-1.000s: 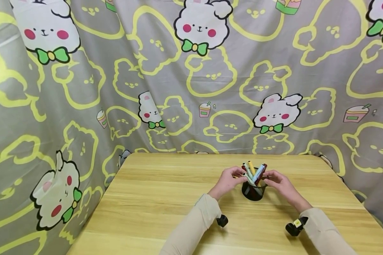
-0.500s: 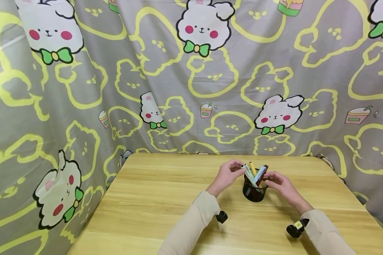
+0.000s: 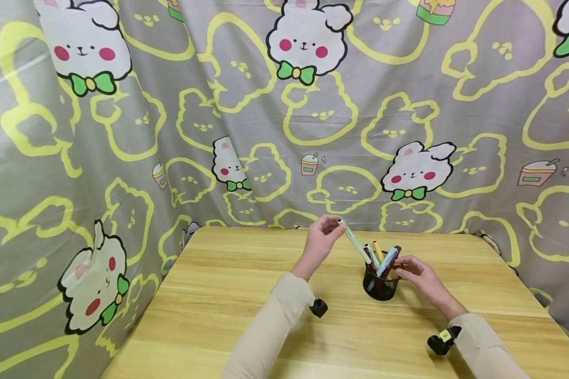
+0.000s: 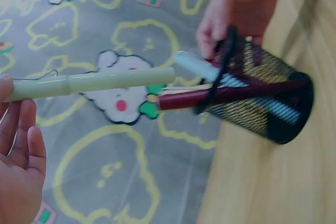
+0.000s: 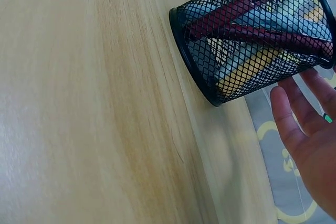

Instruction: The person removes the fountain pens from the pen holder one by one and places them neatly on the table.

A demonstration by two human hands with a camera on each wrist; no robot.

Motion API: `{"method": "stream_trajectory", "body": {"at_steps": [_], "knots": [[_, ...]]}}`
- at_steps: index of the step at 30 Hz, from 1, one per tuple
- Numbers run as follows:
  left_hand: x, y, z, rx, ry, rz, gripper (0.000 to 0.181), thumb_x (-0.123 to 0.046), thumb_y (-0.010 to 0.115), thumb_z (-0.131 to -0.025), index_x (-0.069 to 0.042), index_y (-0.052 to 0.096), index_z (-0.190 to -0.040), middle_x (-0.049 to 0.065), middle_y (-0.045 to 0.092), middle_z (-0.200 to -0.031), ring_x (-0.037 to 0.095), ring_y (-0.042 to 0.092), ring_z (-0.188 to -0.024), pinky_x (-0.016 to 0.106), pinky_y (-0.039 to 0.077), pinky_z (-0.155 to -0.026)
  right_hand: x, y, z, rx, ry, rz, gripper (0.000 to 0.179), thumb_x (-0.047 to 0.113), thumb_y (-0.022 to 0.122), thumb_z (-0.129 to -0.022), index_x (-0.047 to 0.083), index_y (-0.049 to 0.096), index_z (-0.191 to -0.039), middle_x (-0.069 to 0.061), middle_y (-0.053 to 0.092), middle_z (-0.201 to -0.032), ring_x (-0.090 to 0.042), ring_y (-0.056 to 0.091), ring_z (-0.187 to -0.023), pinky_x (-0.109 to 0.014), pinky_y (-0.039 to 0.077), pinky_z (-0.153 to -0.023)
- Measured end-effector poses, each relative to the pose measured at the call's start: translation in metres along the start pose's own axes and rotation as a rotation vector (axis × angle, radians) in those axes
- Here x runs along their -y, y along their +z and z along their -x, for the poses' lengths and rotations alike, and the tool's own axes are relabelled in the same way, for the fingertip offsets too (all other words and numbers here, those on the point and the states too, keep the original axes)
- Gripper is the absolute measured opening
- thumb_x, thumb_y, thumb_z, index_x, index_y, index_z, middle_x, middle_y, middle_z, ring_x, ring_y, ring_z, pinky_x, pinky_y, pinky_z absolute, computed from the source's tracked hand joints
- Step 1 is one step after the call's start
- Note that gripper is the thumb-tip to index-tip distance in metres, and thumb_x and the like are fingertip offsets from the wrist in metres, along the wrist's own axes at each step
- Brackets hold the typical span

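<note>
Your left hand (image 3: pixel 316 243) pinches a pale green pen (image 3: pixel 353 239) near its clip end, over the far part of the counter (image 3: pixel 237 284); the pen slants down to the right, its lower end just beside the mouth of a black mesh pen holder (image 3: pixel 379 289); the holder stands upright, right of the counter's middle and not far in from its far edge. Your right hand (image 3: pixel 423 279) is unclenched on the holder's right side, fingers fairly straight, fingertips touching it near the rim; inside the holder lean a yellow pen (image 3: pixel 377 249), a light blue pen (image 3: pixel 385 261) and dark red pens (image 4: pixel 184 99). You wear beige sleeves (image 3: pixel 270 321); past the counter's far and left edges hangs a grey cloth (image 3: pixel 261 123) printed with white bunny heads and yellow outlines.
</note>
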State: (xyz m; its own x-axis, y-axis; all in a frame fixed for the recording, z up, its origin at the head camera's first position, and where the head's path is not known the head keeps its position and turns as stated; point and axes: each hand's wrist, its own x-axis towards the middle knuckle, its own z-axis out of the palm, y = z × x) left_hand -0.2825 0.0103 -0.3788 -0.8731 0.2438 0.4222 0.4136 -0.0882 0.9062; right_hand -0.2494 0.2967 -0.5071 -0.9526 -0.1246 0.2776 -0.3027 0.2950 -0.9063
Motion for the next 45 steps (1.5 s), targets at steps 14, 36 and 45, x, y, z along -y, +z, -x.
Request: {"method": "stream_trajectory", "body": {"at_steps": [14,36,45], "knots": [[0.052,-0.06,0.006,-0.025,-0.143,0.008,0.024,-0.001,0.064,-0.088,0.011,0.058,-0.108,0.008,0.063,-0.089,0.013,0.062,-0.077,0.041,0.055,-0.077,0.002,-0.002,0.001,-0.006,0.026,0.06,0.033,0.015,0.062,-0.093,-0.006,0.054,-0.117,-0.006,0.063,-0.106,-0.003,0.059,-0.094,-0.019,0.048,-0.078],[0.125,-0.063,0.031,-0.051,-0.282,-0.052,0.023,0.004,0.064,-0.087,0.01,0.059,-0.109,0.019,0.066,-0.088,0.021,0.065,-0.074,0.049,0.054,-0.073,0.002,-0.001,-0.003,-0.014,0.001,0.082,0.035,0.015,0.063,-0.092,-0.007,0.054,-0.117,-0.004,0.062,-0.108,-0.008,0.059,-0.095,-0.019,0.047,-0.077],[0.13,-0.049,0.031,-0.019,-0.38,-0.036,0.038,0.009,0.067,-0.079,0.007,0.057,-0.116,0.013,0.066,-0.09,0.015,0.063,-0.075,0.04,0.055,-0.074,0.005,0.0,-0.003,-0.012,-0.015,0.059,0.032,0.007,0.063,-0.091,-0.009,0.054,-0.117,-0.014,0.061,-0.109,-0.005,0.059,-0.094,-0.018,0.048,-0.076]]}}
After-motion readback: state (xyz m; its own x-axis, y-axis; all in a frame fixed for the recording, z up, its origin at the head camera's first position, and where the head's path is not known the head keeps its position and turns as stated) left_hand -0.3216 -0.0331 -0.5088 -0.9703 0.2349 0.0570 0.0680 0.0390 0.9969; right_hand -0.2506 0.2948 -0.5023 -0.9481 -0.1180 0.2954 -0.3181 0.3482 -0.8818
